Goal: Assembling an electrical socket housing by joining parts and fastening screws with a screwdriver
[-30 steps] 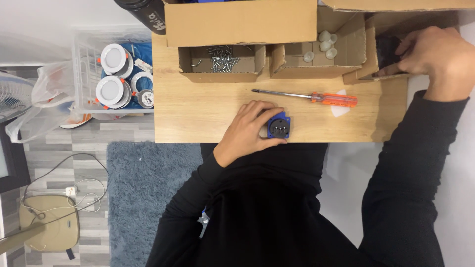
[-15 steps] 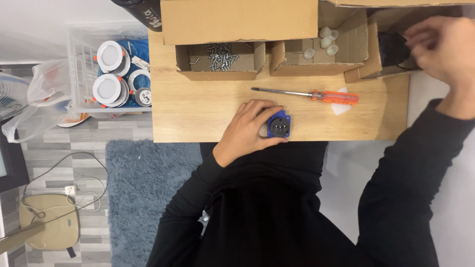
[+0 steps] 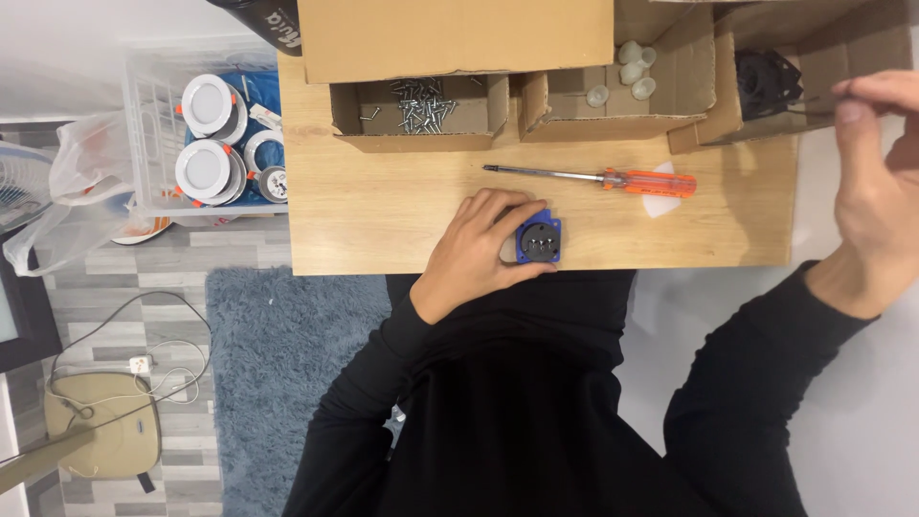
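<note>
Head view — left hand (image 3: 476, 245) cupped around blue socket (image 3: 539, 238) at wooden table (image 3: 383, 211) near edge. Right hand (image 3: 876, 191) raised off table's right end, fingers loosely pinched — contents unclear. Screwdriver (image 3: 593, 177) just beyond socket, long axis left-right, nearer left hand.

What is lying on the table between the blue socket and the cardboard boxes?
In the head view, an orange-handled screwdriver lies across bare wood between the blue socket, held by the left hand, and the cardboard boxes.

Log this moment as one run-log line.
left hand: grips blue square socket part on wooden table | right hand: raised off table | orange-handled screwdriver: untouched
</note>
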